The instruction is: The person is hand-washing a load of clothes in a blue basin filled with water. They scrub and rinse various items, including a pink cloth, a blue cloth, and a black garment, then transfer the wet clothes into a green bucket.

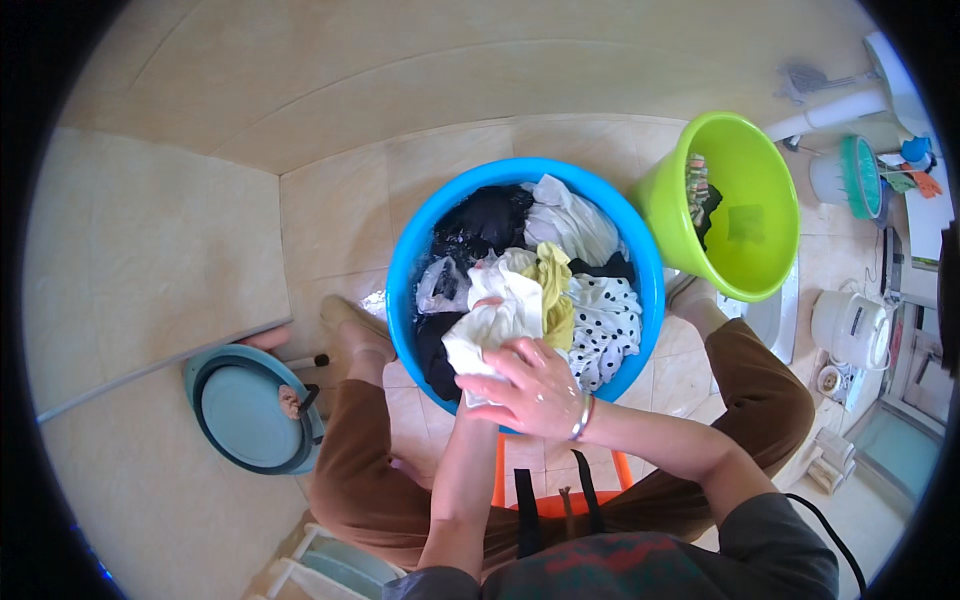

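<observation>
A blue tub (402,250) of wet clothes stands on the floor between my legs. Over its near rim, my right hand (530,385), wearing a metal bangle, presses curved fingers onto a wet white garment (500,312). Underneath, my left hand (478,402) is covered by the cloth and my right hand, so its fingers are hidden. Beside the garment lie a yellow cloth (556,295), a white polka-dot cloth (606,325) and a clear plastic bag (443,285). Dark clothes (485,218) and another white cloth (572,222) fill the tub's far part.
A lime-green bucket (748,190) with some cloth inside touches the tub's right side. Teal basins (250,415) lean by the wall at left. An orange stool (560,505) is under me. At right are a white bucket (845,328) and a white pipe (830,115).
</observation>
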Demonstrator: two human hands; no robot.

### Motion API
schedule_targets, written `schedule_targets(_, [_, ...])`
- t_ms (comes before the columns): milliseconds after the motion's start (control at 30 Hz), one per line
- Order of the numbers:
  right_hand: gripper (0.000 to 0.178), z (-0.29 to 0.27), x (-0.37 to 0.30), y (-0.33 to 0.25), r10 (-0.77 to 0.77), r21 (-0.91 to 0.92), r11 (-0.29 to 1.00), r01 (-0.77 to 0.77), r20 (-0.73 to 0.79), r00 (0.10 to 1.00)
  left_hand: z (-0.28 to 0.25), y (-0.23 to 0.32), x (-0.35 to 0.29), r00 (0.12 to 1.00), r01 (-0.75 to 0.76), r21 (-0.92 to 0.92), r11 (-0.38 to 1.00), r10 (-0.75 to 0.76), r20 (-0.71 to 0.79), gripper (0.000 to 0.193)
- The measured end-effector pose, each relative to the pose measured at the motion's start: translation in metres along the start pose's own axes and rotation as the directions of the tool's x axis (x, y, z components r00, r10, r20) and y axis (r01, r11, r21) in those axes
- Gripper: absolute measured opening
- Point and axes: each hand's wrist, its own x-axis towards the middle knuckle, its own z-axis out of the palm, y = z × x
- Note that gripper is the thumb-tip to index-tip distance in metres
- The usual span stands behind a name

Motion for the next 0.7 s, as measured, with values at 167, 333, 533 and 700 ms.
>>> schedule_targets(167, [0.027,0.019,-0.002,0.020,0.105,-0.053,0.992,-0.111,-0.117,0.988,-0.022,-0.007,0.023,0.971,-0.195,0.114,0.974,0.208,-0.115,0.043])
schedule_targets(333, [0.016,0.028,0.001,0.050,0.182,0.073,0.982,-0.172,-0.155,0.971,-0.030,-0.027,0.019,0.840,-0.382,0.322,0.867,0.470,-0.270,0.040])
schedule_targets(533, [0.010,0.042,-0.005,0.090,0.328,0.093,0.942,-0.322,-0.061,0.943,-0.020,-0.038,0.006,0.734,-0.351,0.471,0.809,0.550,-0.398,0.033])
schedule_targets(700, [0.008,0.007,-0.030,0.128,0.331,-0.057,0.935,-0.351,-0.222,0.917,0.003,-0.030,-0.018,0.744,-0.375,0.647,0.664,0.632,-0.217,0.024])
